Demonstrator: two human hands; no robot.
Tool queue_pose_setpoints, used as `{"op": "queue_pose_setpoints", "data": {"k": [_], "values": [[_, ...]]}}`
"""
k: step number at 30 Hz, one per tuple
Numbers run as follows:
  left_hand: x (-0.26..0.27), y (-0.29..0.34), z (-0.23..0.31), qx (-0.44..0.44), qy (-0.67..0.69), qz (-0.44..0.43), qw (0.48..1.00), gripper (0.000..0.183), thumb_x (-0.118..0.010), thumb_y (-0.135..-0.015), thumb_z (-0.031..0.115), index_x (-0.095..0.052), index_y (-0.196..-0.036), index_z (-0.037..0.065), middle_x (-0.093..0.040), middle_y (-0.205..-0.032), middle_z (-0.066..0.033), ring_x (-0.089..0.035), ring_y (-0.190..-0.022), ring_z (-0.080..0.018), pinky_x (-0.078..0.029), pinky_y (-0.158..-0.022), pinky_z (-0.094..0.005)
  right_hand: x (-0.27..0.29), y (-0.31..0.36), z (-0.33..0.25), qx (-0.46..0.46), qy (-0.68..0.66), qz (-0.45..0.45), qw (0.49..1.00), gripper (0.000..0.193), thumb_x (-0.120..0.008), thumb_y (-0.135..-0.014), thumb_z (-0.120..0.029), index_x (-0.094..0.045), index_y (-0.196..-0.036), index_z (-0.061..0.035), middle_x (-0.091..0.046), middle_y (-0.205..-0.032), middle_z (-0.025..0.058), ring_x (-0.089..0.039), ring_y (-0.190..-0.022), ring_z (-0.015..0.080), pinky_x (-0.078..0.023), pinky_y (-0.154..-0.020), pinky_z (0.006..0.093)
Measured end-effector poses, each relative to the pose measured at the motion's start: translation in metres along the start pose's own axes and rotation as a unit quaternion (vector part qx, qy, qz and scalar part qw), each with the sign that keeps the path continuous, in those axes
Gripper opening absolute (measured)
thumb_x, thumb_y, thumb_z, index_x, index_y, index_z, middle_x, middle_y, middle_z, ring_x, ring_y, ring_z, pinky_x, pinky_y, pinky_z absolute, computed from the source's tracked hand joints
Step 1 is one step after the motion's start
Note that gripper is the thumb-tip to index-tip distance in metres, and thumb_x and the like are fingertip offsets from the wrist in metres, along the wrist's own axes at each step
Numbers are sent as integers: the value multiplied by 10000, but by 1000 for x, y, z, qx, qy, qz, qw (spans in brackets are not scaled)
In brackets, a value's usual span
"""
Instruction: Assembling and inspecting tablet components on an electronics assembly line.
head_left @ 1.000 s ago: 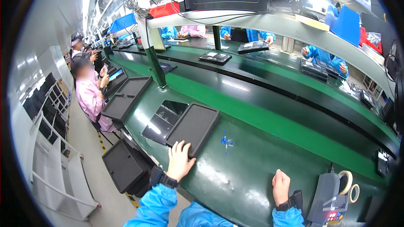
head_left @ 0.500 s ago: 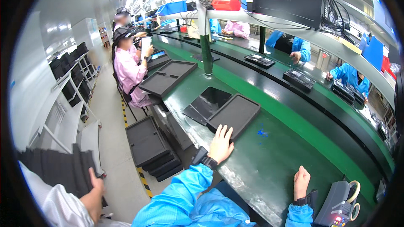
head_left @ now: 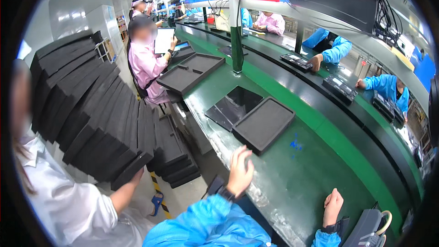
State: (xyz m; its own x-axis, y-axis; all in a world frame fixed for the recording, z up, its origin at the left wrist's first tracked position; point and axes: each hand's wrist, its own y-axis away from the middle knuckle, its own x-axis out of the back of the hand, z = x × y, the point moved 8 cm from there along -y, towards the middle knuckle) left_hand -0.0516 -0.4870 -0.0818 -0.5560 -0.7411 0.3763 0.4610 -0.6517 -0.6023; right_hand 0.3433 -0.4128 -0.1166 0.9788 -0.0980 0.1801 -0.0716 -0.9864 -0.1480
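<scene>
My left hand hovers at the near edge of the green workbench, fingers bent but apart, holding nothing. Just beyond it lies a shallow black foam tray, which the hand does not touch. A flat, glossy black panel is partly beneath that tray's left side. My right hand rests loosely fisted on the bench, with nothing showing in it. Beside its wrist stands a grey device with a cream-coloured loop handle.
At my left, a person in white carries a large stack of black foam trays. More trays are piled on the floor. A larger black tray lies farther along the bench. Across the dark conveyor, people in blue handle black devices.
My left hand has drawn back from the foam tray toward the bench edge. The person in white has come closer with the tray stack. The whole view has shifted slightly.
</scene>
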Motion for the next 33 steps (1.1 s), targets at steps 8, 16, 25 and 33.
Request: {"op": "queue_pose_setpoints", "data": {"k": [8,16,25,33], "values": [[49,-25,-45,59,-6,82,995,154,-530,-796,62,-571,-939,25,-565,-944,-163,-497,-930,-368,-392,-854,-440,4,-2,9,-1,30,14,999,478,-430,-984,-314,-353,-558,-114,-360,-456,-20,-331,-380,62,-231,-353,225],[56,-140,-160,42,-333,90,938,578,-565,-797,217,-408,-1331,60,-318,-1390,-240,-286,-1300,-396,-214,-1066,-537,-12,-6,8,11,8,-6,1000,453,-421,-994,-284,-371,-585,-95,-371,-471,-15,-342,-402,63,-244,-376,240],[15,-100,-154,79,-348,-132,925,445,-538,-804,217,-556,-1243,144,-596,-986,-157,-611,-867,-354,-459,-746,-507,-7,-8,19,45,41,-29,998,442,-439,-987,-310,-372,-589,-127,-350,-450,-41,-326,-374,44,-224,-341,220],[40,-88,-110,168,-270,-190,929,590,-486,-787,172,-406,-1368,102,-659,-888,-219,-644,-842,-390,-499,-778,-489,-22,-5,3,17,43,-43,998,434,-458,-976,-260,-380,-583,-95,-372,-493,-44,-338,-442,53,-259,-404,257]]}}
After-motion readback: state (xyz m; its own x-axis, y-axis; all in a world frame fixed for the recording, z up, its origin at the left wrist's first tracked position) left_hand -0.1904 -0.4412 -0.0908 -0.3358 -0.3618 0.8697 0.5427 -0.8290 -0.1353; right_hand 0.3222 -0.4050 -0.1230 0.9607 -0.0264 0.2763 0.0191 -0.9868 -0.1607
